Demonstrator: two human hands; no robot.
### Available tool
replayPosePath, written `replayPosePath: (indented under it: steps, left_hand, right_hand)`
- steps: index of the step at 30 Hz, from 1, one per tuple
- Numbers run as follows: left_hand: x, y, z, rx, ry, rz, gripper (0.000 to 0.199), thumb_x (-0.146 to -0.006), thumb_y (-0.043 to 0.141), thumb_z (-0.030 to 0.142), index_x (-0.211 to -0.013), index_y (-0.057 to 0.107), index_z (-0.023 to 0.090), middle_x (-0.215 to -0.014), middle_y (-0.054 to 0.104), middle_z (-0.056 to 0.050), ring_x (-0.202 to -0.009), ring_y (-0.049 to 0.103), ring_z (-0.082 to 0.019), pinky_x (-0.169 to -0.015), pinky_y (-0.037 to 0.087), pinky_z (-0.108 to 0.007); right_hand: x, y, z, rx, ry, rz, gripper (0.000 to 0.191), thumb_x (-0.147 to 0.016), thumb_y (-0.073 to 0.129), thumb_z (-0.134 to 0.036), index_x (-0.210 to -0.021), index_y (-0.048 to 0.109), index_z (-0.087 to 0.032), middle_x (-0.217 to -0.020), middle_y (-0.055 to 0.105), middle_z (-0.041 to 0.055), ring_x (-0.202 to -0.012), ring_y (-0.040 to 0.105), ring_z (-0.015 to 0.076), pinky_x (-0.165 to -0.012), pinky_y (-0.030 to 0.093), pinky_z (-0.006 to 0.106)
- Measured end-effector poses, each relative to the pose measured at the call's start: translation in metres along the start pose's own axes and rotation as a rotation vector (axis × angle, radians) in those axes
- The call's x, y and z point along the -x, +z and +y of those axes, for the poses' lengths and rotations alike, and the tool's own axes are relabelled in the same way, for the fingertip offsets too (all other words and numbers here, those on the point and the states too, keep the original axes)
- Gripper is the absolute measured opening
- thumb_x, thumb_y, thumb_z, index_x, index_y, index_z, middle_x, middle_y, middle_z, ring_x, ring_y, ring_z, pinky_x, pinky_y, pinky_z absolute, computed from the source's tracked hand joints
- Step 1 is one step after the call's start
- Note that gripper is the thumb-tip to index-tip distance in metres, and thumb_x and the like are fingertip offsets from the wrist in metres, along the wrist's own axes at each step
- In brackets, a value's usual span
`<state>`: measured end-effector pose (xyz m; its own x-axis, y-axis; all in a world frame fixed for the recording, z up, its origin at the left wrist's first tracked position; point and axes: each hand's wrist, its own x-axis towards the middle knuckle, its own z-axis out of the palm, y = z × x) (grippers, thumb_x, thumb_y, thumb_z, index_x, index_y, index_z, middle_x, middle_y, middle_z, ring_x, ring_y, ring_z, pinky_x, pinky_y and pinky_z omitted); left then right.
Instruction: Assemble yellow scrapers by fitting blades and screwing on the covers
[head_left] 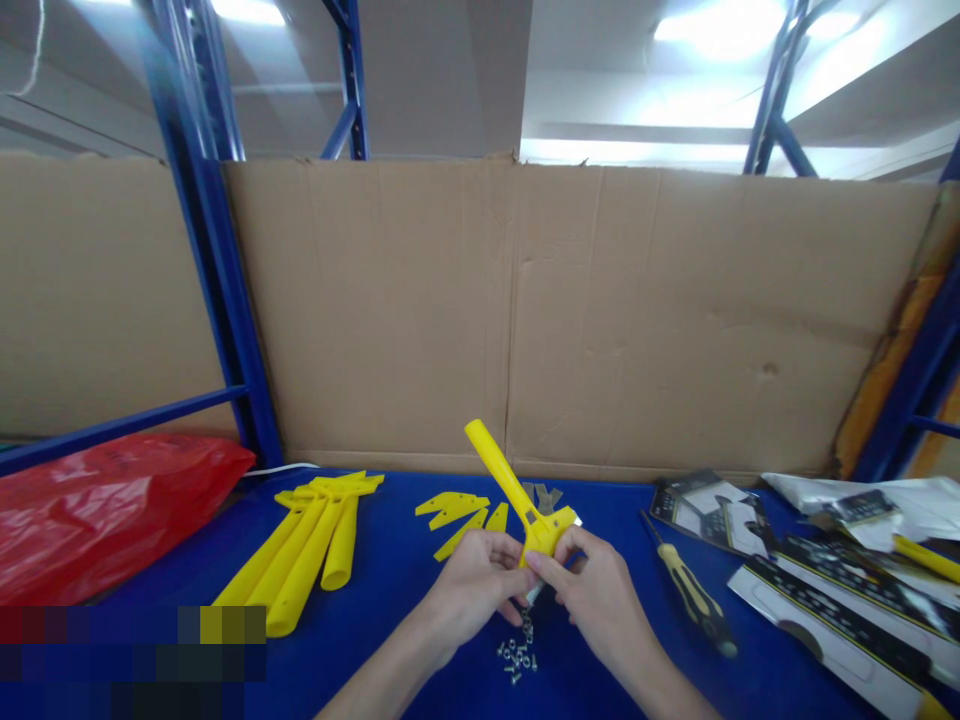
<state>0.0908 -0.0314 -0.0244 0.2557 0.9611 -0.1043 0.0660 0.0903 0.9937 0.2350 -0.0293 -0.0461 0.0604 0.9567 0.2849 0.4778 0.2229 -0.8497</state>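
Over the middle of the blue table, a yellow scraper handle is held with its tube tilted up and to the left. My left hand grips the left side of its wide head, fingers closed. From the other side, my right hand pinches the head with thumb and fingers. A thin pale metal edge shows along the head, partly hidden by my fingers. Beneath my hands lie several small screws and nuts. Flat yellow plates rest just beyond my left hand, and grey metal pieces lie behind the head.
More yellow handles lie piled at left, near a red plastic bag. A screwdriver and printed packaging cards are on the right. Behind stands a cardboard wall between blue rack posts.
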Motion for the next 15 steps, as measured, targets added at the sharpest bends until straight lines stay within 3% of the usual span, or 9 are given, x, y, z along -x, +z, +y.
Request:
replayPosePath:
  steps: [9, 15]
  left_hand:
    - [-0.002, -0.002, -0.002, 0.045, -0.009, 0.030, 0.020, -0.058, 0.071, 0.024, -0.070, 0.062, 0.010, -0.060, 0.055, 0.001, -0.051, 0.050, -0.008, -0.042, 0.046, -0.019]
    - [-0.007, -0.006, -0.004, 0.054, -0.023, 0.121, 0.017, -0.062, 0.069, 0.016, -0.074, 0.059, 0.009, -0.060, 0.054, 0.000, -0.050, 0.050, -0.009, -0.041, 0.046, -0.020]
  right_hand:
    - [-0.002, -0.004, -0.002, -0.049, -0.038, -0.049, 0.034, -0.079, 0.051, -0.047, -0.056, 0.045, -0.022, -0.041, 0.046, -0.0052, -0.037, 0.047, 0.0120, -0.038, 0.034, 0.022]
    - [-0.007, -0.021, -0.007, 0.058, -0.077, 0.052, 0.038, -0.084, 0.043, -0.047, -0.055, 0.044, -0.023, -0.043, 0.048, -0.0032, -0.040, 0.048, 0.0135, -0.040, 0.033, 0.024]
